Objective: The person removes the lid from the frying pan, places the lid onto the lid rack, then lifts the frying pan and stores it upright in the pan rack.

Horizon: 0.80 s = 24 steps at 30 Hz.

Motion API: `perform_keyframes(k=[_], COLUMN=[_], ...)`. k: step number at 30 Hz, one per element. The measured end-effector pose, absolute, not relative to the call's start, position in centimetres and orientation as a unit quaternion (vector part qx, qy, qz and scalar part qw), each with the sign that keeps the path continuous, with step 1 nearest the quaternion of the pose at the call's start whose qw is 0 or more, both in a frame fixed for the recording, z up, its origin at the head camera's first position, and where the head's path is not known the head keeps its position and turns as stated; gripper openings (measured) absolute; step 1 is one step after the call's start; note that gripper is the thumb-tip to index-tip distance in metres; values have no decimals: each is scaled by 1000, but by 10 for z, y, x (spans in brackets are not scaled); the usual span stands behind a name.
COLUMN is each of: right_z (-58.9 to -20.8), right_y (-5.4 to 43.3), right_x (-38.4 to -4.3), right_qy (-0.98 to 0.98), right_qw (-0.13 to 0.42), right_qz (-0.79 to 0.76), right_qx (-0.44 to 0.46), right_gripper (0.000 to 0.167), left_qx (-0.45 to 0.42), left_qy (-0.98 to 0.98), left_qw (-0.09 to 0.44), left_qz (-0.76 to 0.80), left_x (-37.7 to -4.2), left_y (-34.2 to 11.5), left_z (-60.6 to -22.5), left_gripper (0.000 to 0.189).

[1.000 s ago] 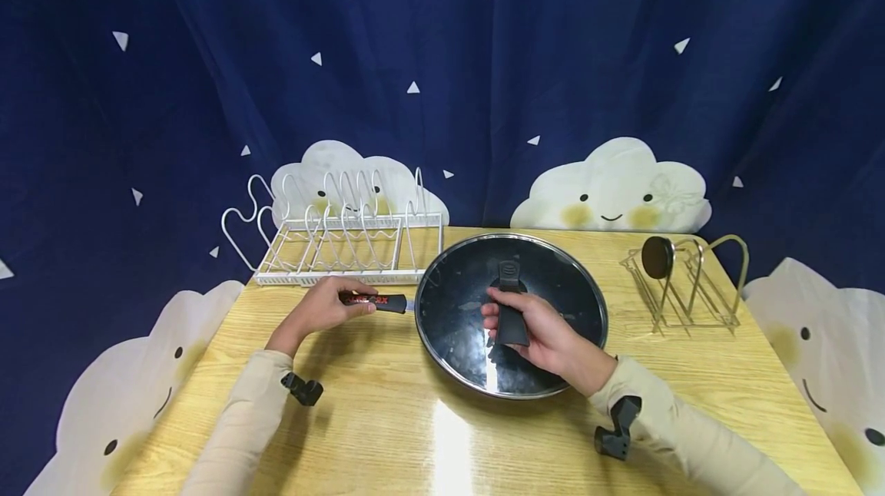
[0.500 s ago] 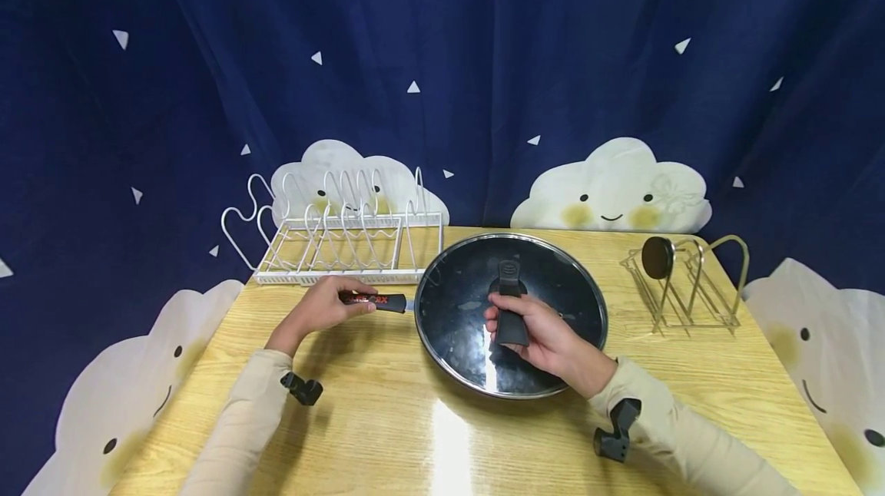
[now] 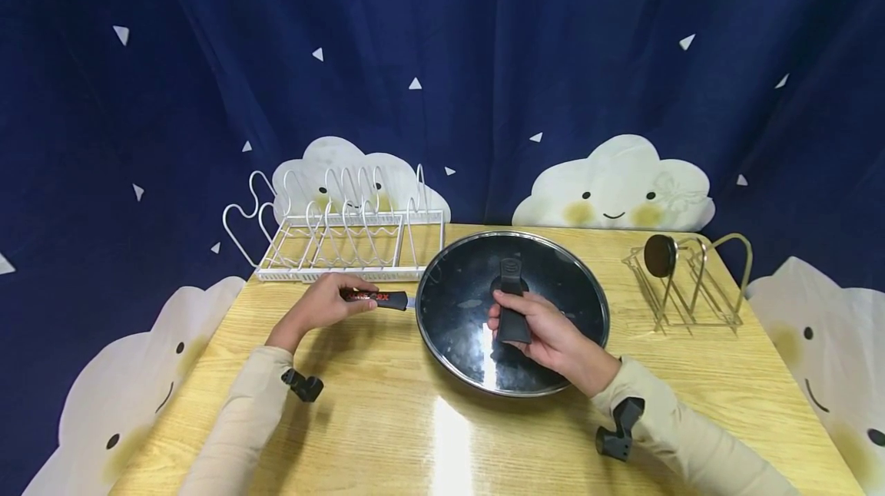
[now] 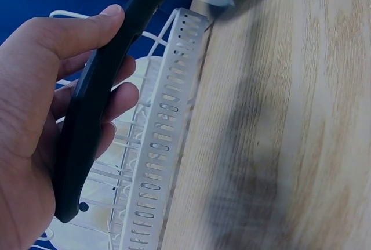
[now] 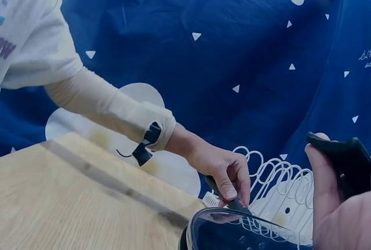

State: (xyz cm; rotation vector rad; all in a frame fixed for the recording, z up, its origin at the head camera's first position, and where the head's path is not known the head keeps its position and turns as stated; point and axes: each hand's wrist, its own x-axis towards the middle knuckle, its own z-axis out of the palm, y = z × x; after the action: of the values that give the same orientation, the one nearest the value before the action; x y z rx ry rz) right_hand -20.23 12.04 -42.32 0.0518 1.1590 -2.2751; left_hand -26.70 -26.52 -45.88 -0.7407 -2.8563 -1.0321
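A dark frying pan lies in the middle of the table, covered by a round glass lid [image 3: 456, 342] with a steel rim. My left hand [image 3: 330, 301] grips the pan's black handle [image 4: 95, 93], which points left and carries red lettering. In the left wrist view the fingers curl round the handle from below, the thumb along its side. My right hand [image 3: 546, 331] holds the upright black knob handle [image 3: 513, 312] at the lid's centre, thumb on the near side. The lid sits on the pan, its rim following the pan's edge. Most of the pan is hidden beneath it.
A white wire rack [image 3: 346, 275] stands behind my left hand, close to the pan. At the right, a gold wire rack [image 3: 691, 319] has a dark brown round piece [image 3: 660, 256] on its front. A blue curtain [image 3: 442, 35] hangs behind the wooden table [image 3: 373, 419].
Both hands keep their holds on the pan handle and the lid handle. The right fingers have closed slightly more round the lid handle; the head view has shifted a little.
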Motion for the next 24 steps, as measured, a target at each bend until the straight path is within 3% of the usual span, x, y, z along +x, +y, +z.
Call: perform_keyframes(k=[10,18,24], right_z=[-418,-411,-402], right_y=[125,130,135], right_x=[-200,-196,-194], right_qy=[429,433,434], right_qw=[299,303,309], right_qz=[-852,-849,-845], right_qx=[16,-26,-50], right_gripper=[32,16,22], left_qx=[-240,-249,-249], left_qy=[-916,-918,-921], left_qw=[8,10,13], left_qz=[-320,-308,-299], left_x=[-266,-265,-265], left_y=[-264,-264,-264], left_z=[-456,-455,-454], left_gripper=[27,26,26])
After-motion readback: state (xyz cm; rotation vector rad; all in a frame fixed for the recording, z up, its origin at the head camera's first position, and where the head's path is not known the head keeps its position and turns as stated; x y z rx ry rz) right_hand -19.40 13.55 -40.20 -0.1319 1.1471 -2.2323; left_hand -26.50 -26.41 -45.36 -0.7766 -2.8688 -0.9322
